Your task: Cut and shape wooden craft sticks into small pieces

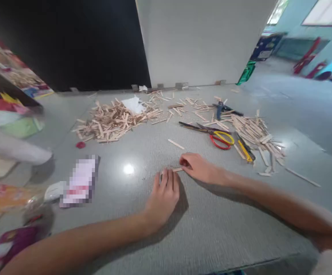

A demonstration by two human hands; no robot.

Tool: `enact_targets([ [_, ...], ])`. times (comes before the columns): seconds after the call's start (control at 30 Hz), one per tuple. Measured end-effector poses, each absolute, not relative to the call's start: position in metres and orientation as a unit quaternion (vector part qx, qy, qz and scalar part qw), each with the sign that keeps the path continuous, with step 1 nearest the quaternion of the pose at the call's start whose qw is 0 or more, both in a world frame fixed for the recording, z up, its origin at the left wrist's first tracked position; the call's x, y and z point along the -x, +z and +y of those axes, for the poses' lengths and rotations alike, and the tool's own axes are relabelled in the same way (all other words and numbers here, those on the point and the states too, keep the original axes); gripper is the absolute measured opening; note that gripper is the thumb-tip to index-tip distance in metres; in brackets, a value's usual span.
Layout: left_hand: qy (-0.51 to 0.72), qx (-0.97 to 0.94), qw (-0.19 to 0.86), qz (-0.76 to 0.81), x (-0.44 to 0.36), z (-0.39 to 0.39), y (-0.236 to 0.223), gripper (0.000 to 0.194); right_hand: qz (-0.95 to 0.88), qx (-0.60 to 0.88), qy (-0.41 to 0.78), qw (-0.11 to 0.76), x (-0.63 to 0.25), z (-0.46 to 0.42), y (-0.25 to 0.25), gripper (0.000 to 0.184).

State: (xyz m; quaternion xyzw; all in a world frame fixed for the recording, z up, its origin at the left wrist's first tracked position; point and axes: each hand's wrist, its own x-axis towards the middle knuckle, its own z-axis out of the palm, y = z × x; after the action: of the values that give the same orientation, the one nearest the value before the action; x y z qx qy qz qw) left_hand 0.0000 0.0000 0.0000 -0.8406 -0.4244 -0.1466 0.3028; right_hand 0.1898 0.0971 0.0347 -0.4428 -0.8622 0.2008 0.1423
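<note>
A short, flat wooden stick lies between my two hands, low over or on the grey table. My left hand has its fingers bent down over the stick's left end, pressing or gripping it against the tabletop. At the other end, my right hand is closed with thumb and fingertips pinching the stick; the exact grip is partly hidden. Just beyond them rests a single loose stick. Scissors with one red and one yellow handle loop lie past my right hand, beside a yellow-and-black cutter knife.
Piles of wooden sticks lie at back left and right. A white scrap tops the left pile. Dark pliers-like cutters lie behind the scissors. A blurred-out packet and red cap are left; panels stand behind.
</note>
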Motion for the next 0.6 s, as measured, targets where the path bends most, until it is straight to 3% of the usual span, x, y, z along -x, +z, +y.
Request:
enact_targets([
  [0.03, -0.139, 0.842, 0.302, -0.425, 0.0, 0.0, 0.0, 0.041, -0.86, 0.447, 0.198, 0.143, -0.19, 0.097, 0.035, 0.008],
  [0.33, -0.129, 0.855, 0.263, -0.427, 0.003, 0.0, -0.007, 0.035, -0.837, 0.502, 0.105, 0.193, -0.233, 0.151, 0.045, 0.043],
  [0.6, -0.143, 0.861, 0.27, -0.406, 0.003, 0.003, -0.006, 0.032, -0.844, 0.499, 0.052, 0.19, -0.25, 0.257, 0.027, 0.023],
])
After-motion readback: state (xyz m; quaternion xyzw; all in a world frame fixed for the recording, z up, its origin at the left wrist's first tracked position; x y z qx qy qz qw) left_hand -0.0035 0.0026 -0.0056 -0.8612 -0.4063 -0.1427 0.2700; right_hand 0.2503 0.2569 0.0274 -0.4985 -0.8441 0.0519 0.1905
